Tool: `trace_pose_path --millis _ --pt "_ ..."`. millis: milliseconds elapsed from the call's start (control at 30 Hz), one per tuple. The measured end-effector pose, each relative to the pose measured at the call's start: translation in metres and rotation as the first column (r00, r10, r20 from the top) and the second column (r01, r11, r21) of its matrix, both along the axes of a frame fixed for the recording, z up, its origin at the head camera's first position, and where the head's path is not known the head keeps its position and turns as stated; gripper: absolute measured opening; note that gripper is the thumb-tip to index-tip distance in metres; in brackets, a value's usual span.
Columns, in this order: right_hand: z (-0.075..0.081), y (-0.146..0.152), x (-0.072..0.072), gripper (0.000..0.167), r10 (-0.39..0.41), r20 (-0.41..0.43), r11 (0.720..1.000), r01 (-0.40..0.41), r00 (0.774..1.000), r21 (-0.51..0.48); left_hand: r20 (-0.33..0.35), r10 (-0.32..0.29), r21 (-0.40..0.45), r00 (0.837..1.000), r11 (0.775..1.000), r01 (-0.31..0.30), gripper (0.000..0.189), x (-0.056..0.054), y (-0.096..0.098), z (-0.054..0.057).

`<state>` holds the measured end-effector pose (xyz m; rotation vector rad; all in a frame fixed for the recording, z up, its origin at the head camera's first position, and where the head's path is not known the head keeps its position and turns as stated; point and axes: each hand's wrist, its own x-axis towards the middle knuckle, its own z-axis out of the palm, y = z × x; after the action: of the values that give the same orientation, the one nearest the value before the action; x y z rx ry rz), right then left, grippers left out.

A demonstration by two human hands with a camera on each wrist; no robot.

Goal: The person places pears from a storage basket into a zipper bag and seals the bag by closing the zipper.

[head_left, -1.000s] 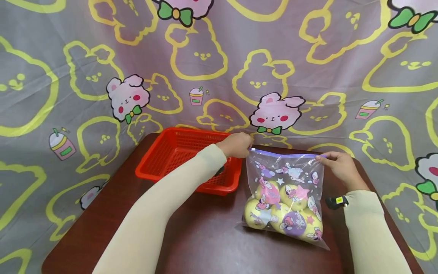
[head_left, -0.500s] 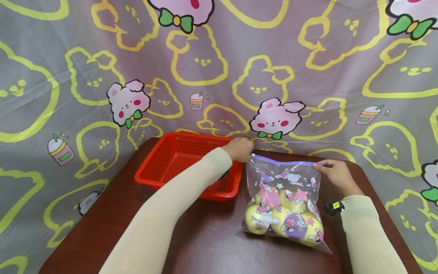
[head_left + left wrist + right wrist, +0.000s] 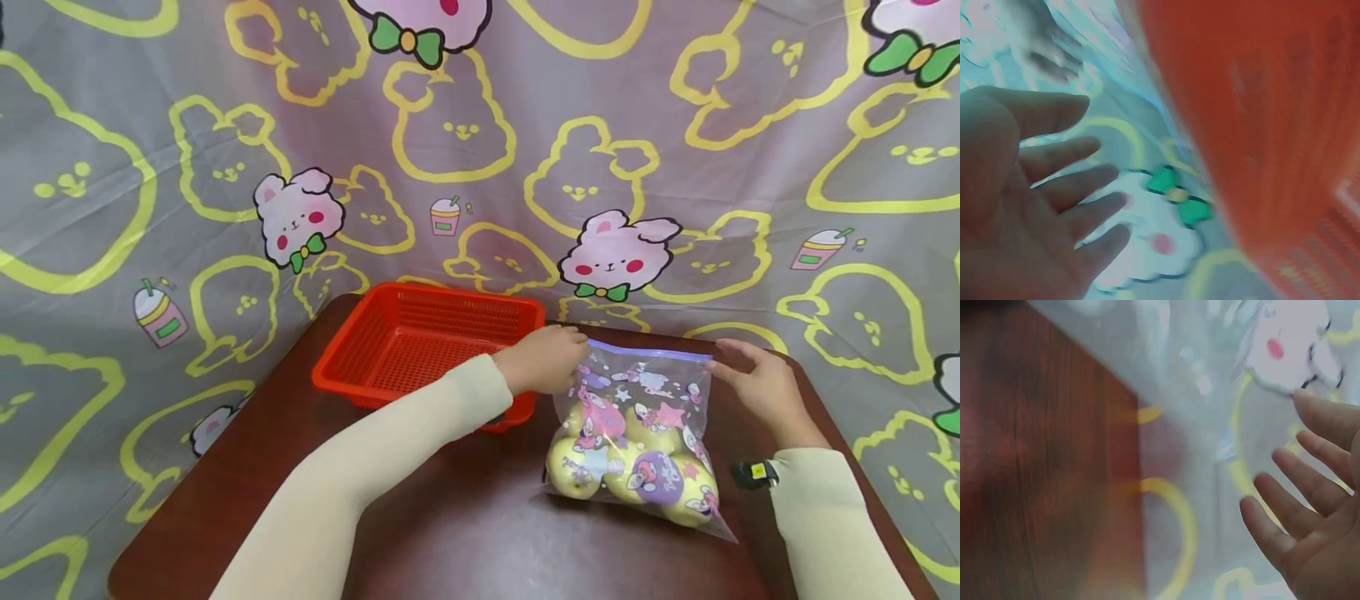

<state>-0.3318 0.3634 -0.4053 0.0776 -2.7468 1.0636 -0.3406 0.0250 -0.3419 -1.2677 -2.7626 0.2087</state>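
Observation:
A clear zip bag (image 3: 675,379) with a purple top strip and cartoon prints stands on the table. Several round yellow-green fruits (image 3: 573,471) fill its lower half, seen through the plastic. At the bag's upper left corner is my left hand (image 3: 545,360); its fingers look straight and spread in the left wrist view, with no bag between them. By the upper right corner, my right hand (image 3: 768,392) has its fingers extended and apart, also in the right wrist view. Whether either hand still touches the bag is hard to tell.
A red plastic basket (image 3: 352,333) stands left of the bag, partly behind my left forearm. The dark red-brown table (image 3: 480,533) runs back to a grey cartoon-print cloth (image 3: 480,92). Black wrist cameras sit on both sleeves.
Both hands have let go of the bag's top corners and spread their fingers. The left hand has shifted slightly right and down. The bag remains in place, its top strip now straighter.

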Motion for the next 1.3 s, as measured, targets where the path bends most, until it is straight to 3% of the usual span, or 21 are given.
trace_pose_path --millis 100,200,367,533,800,967,1167,1300 --pt "0.009 -0.007 0.024 0.061 -0.015 -0.038 0.999 0.017 0.999 0.045 0.002 -0.083 0.001 0.997 0.997 0.083 0.04 0.025 0.008 -0.005" --pt "0.015 -0.017 0.044 0.057 0.019 -0.113 0.997 -0.01 0.993 0.075 0.015 -0.117 -0.025 0.993 0.993 0.117 0.044 0.044 0.015 -0.008" --pt "0.021 -0.039 0.07 0.048 0.108 -0.215 0.989 -0.083 0.971 0.12 0.016 -0.145 -0.045 0.989 0.988 0.146 0.047 0.062 0.024 -0.015" --pt "0.014 -0.06 0.092 0.046 0.212 -0.201 0.964 -0.17 0.956 0.206 0.058 -0.12 -0.035 0.991 0.992 0.122 0.052 0.075 0.028 -0.027" --pt "-0.007 -0.082 0.097 0.053 0.333 -0.094 0.906 -0.291 0.938 0.307 0.073 -0.042 -0.087 0.996 0.995 0.048 0.06 0.084 0.035 -0.045" --pt "-0.018 -0.087 0.093 0.058 0.358 -0.058 0.885 -0.318 0.932 0.341 0.102 0.014 -0.107 0.995 0.994 -0.003 0.064 0.08 0.032 -0.056" --pt "-0.031 -0.086 0.089 0.062 0.378 -0.011 0.867 -0.35 0.926 0.354 0.212 0.087 -0.062 0.973 0.995 -0.076 0.077 0.072 0.027 -0.072" --pt "-0.036 -0.082 0.087 0.064 0.396 -0.007 0.865 -0.371 0.918 0.337 0.254 0.086 -0.025 0.963 0.996 -0.082 0.087 0.067 0.026 -0.078"
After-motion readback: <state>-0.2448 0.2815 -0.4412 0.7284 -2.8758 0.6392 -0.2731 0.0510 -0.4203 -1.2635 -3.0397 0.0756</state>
